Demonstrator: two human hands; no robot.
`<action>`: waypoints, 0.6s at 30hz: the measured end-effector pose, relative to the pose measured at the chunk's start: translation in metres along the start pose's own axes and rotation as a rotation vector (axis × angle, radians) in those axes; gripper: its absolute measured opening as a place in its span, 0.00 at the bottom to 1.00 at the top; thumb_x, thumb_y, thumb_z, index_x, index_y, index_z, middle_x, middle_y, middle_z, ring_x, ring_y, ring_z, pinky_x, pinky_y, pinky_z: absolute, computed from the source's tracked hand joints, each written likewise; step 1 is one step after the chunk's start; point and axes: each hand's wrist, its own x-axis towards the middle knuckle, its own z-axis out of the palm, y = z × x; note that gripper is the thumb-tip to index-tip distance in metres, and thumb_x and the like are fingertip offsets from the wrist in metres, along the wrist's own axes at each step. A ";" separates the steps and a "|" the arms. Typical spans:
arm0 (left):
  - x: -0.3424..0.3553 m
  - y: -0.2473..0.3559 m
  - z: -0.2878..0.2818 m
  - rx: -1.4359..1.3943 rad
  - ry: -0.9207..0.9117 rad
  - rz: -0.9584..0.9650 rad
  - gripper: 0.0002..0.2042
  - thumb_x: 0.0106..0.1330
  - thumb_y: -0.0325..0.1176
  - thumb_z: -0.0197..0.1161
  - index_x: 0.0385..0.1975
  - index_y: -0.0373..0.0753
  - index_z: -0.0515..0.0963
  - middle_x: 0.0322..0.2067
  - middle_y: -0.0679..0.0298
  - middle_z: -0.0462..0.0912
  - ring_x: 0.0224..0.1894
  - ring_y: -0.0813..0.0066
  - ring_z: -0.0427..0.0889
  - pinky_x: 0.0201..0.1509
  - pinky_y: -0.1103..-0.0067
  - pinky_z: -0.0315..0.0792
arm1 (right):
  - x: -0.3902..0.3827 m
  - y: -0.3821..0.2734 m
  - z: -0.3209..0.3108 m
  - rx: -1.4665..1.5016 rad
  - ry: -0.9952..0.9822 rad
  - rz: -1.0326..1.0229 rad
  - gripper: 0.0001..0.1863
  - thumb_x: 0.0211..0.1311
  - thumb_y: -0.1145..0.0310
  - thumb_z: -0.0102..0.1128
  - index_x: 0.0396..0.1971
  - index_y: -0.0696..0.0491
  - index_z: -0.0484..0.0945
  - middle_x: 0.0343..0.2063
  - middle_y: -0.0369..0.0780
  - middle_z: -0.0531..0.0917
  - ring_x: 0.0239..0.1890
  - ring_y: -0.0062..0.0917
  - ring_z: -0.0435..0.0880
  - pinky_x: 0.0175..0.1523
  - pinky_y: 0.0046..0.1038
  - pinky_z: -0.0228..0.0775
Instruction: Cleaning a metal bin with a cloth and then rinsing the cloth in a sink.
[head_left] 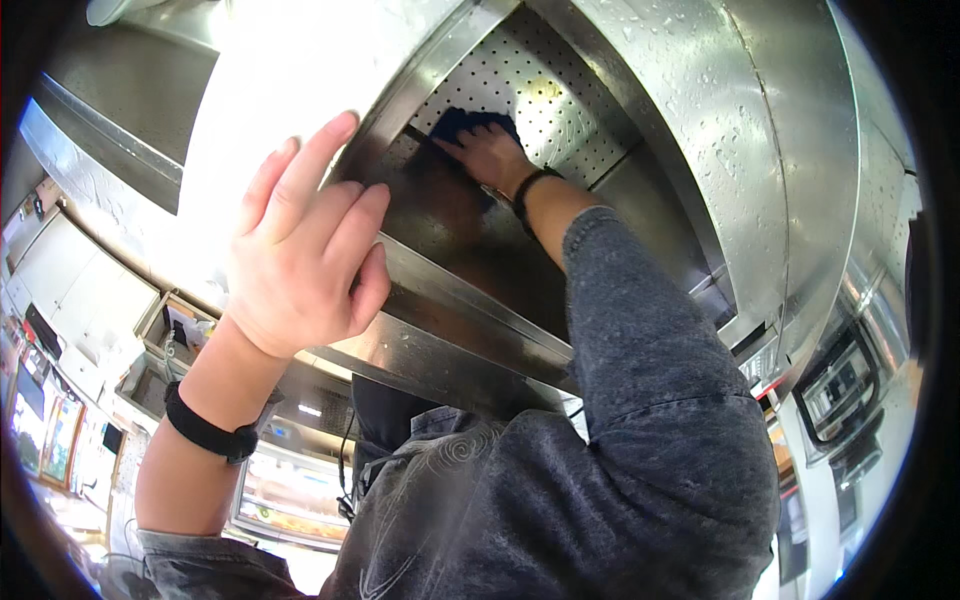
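My right hand (488,158) reaches into a stainless-steel recess (665,235) and presses a dark blue cloth (458,122) against a perforated metal panel (545,105), its fingers bent over the cloth. My left hand (300,255) is raised at the recess's left rim, fingers apart and loosely bent, with nothing held; whether its fingertips touch the metal I cannot tell. The bright area behind that hand is washed out.
Wet steel (800,140) curves around the right side, dotted with drops. Another steel trough (125,100) is at the upper left. White cabinets (75,280) stand beyond at the left, and an appliance with a dark-framed front (840,385) at the far right.
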 end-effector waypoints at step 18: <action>0.000 -0.001 -0.001 -0.029 -0.028 0.043 0.18 0.39 0.29 0.57 0.35 0.36 0.79 0.34 0.60 0.79 0.60 0.53 0.67 0.64 0.60 0.57 | 0.011 0.006 -0.010 0.016 -0.120 0.077 0.34 0.58 0.65 0.50 0.66 0.33 0.55 0.53 0.40 0.72 0.54 0.35 0.72 0.57 0.39 0.62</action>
